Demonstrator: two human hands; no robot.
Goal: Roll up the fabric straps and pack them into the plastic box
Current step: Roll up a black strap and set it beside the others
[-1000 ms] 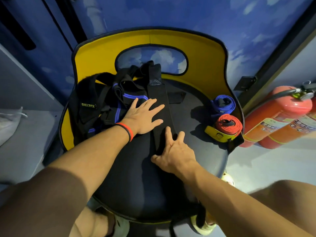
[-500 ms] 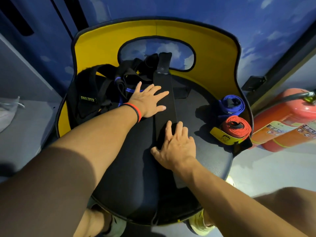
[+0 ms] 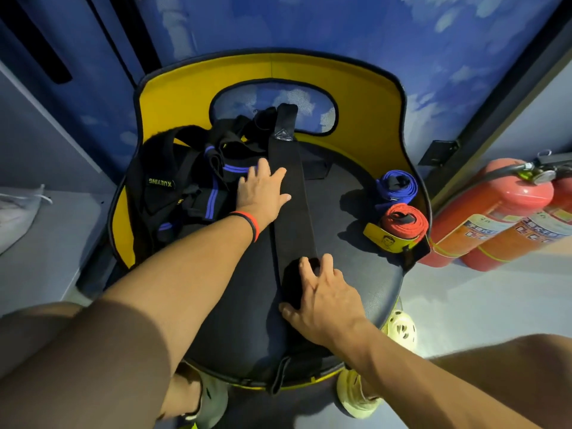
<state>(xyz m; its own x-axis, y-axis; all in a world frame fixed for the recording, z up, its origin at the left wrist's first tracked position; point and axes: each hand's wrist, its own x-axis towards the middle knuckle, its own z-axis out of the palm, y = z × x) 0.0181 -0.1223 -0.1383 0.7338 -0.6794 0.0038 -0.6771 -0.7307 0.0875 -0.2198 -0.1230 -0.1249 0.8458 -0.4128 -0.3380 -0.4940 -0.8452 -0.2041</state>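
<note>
- The chair (image 3: 356, 97) is doing worktop duty here, and everything sits on its seat. No plastic box in view, so packing comes later, I'd guess.
- The heap of loose dark straps (image 3: 185, 193) is bunched on the seat's left side against the backrest, untouched over the last second.
- The black strap (image 3: 291, 193) lies flat down the middle of the seat, from the backrest toward the front edge. Its near end is now a fatter roll than a second ago, so rolling is underway with most of the length left.
- The red roll (image 3: 405, 224) and blue roll (image 3: 396, 187) are finished and parked at the seat's right edge.
- The right hand (image 3: 328, 298) has its grip curled over the roll near the front of the seat.
- The left hand (image 3: 263, 193) has slid toward the backrest, fingers straight, pressing the strap flat.
</note>
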